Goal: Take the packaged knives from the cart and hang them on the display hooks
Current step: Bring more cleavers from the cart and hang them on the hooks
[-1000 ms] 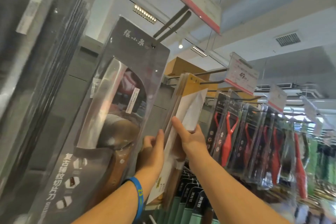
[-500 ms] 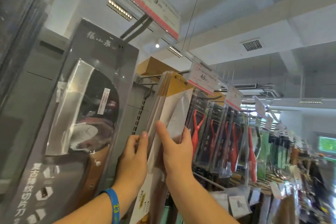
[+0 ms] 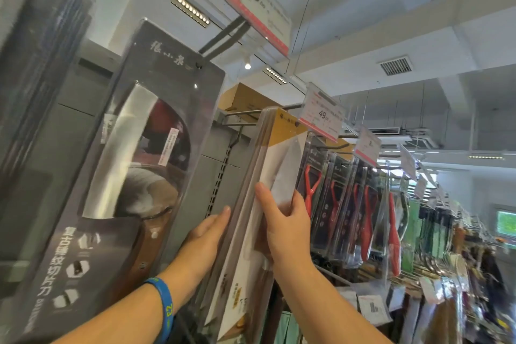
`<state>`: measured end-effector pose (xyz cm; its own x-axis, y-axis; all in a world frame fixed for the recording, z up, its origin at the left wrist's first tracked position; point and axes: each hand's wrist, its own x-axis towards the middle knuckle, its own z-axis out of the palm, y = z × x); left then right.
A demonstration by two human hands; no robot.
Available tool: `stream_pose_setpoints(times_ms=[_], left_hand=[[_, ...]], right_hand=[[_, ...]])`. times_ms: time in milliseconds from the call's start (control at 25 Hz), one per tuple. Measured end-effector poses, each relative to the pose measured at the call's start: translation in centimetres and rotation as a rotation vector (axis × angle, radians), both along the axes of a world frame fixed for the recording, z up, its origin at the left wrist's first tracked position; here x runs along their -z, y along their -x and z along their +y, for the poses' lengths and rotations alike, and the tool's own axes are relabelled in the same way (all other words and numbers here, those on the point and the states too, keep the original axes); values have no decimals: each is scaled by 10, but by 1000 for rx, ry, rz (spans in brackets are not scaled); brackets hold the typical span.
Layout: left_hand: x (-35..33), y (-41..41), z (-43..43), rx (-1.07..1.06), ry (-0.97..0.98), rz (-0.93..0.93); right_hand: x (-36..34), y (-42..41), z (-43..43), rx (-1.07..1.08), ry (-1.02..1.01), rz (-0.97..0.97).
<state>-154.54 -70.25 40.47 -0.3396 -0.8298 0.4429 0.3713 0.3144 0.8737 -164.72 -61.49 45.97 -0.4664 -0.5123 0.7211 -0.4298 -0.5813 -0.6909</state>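
Cleaver pack (image 3: 134, 176) left, red-handled packs (image 3: 333, 198) right, flanking knife packs (image 3: 282, 159).

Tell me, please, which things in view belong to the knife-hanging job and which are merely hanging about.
In the job:
- yellow-topped knife packs, held between left hand and right hand
- display hook above them

Just about:
- grey cleaver pack
- red-handled tool packs
- 99 price tag
- 49 price tag
- cardboard box
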Motion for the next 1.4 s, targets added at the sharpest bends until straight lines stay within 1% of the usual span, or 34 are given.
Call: stream_pose_setpoints(times_ms=[160,280,360,440,600,720,760,840,920,1000,1040,1160,1200,1400], left_hand=[[-4,-4,0,-16,34,-18],[-4,-5,1,-23,114,-39],[-3,-3,0,-40,156,-54],[-4,-1,2,-47,171,-74],[-6,-2,6,-41,83,-89],[-5,-5,4,-15,56,-75],[-5,-6,3,-29,57,-76],[-6,-7,0,-88,84,-85],[-8,-7,-1,-164,97,-107],[-10,-7,-1,-207,64,-110],[-11,-7,-1,-214,42,-103],[-12,-8,2,-203,1,-28],[-12,-8,3,-196,-3,-4],[-11,-9,2,-174,22,51]], right_hand=[[-3,0,0,-52,-50,8],[-5,0,-2,-55,-110,22],[-5,0,-2,-39,-166,33],[-6,0,-3,10,-171,44],[-6,-6,-8,43,-159,33],[-4,-6,-6,15,-223,5],[-6,-7,-3,-21,-265,-20],[-16,-5,5,-60,-346,-132],[-31,9,9,-30,-336,-241],[-44,28,10,3,-343,-283],[-46,38,10,1,-382,-253],[-39,55,3,-21,-562,-45],[-36,58,-2,-29,-575,-24],[-32,59,-24,-58,-498,-84]])
